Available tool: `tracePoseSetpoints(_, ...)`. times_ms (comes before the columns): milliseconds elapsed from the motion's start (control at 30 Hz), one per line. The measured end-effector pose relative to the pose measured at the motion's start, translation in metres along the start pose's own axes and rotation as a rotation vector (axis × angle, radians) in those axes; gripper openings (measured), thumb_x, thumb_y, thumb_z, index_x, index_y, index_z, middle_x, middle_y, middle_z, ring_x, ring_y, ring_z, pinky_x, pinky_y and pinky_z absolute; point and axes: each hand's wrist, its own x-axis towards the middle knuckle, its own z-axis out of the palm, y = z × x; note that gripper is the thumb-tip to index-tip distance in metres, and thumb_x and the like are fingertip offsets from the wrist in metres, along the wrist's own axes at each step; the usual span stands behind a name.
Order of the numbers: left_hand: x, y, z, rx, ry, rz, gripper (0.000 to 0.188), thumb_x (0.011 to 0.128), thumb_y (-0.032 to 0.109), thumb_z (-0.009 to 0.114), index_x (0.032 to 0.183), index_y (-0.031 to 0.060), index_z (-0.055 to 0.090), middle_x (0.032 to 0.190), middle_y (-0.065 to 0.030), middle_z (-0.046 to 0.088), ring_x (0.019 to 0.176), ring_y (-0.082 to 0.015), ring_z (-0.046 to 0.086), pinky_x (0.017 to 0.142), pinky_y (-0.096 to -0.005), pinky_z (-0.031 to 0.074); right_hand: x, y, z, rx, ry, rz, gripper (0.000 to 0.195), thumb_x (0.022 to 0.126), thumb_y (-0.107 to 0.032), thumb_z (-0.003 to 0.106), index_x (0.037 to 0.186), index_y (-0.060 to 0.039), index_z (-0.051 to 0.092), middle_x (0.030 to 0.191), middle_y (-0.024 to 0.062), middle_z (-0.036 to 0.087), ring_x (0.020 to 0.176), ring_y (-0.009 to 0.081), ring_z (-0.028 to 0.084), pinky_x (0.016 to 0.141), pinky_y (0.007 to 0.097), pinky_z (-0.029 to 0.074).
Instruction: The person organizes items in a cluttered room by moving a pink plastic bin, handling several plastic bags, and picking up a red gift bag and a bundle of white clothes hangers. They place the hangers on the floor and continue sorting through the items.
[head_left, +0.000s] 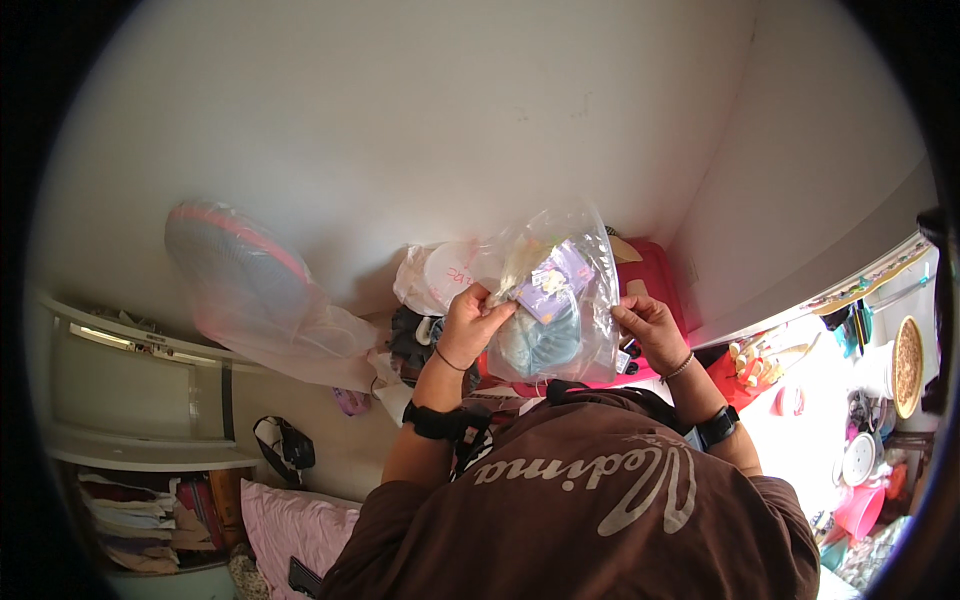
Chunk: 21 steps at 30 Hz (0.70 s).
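Note:
Both of my hands hold up a clear plastic bag (600, 337) in front of my chest. My left hand (474, 324) pinches its left side, where the film is gathered. On the opposite edge, the thumb and fingers of my right hand (654, 328) grip the film. A purple printed packet or card (553, 283) shows through the plastic. Below it in the bag lies something soft and light blue (541, 341), perhaps folded fabric. The bag hides part of a pink-red surface (654, 279) behind it.
A fan wrapped in plastic (244, 262) stands at the left by the wall. White plastic bags (442, 277) sit behind my left hand. Lower left are a shelf of folded clothes (131, 517), a pink pillow (296, 517) and a black bag (285, 448). A red bag (739, 375) lies right.

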Motion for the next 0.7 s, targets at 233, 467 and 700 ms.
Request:
tracePoseSetpoints(233,-0.003,0.015,0.011,0.083,-0.058,0.063,0.015,0.079,0.006,0.067,0.092,0.0016,0.059,0.082,0.002,0.058,0.075,-0.0052,0.051,0.069,-0.0219,0.044,0.001,-0.016,0.008,-0.052,-0.019,-0.111,0.012,0.088,-0.013,0.058,0.096,-0.0038,0.06,0.082,-0.0017,0.06,0.077,0.0074,0.055,0.07,0.0216,0.045)
tracePoseSetpoints(467,0.002,0.013,0.01,0.09,-0.069,0.042,0.017,0.086,0.017,0.064,0.084,0.0027,0.055,0.072,0.0046,0.049,0.068,-0.003,0.043,0.061,-0.0195,0.038,0.013,-0.005,-0.011,-0.129,0.011,-0.137,0.009,0.088,-0.01,0.058,0.094,-0.0038,0.059,0.081,-0.0015,0.061,0.075,0.0062,0.055,0.071,0.0214,0.044)
tracePoseSetpoints(700,0.001,-0.005,0.003,0.078,-0.011,0.048,0.014,0.09,0.016,0.057,0.088,0.0024,0.055,0.075,0.007,0.048,0.068,-0.0018,0.041,0.06,-0.0176,0.035,0.012,-0.008,-0.005,-0.135,0.062,-0.186,0.013,0.087,-0.011,0.06,0.097,-0.0028,0.06,0.081,-0.0005,0.062,0.074,0.0063,0.056,0.07,0.0209,0.044)
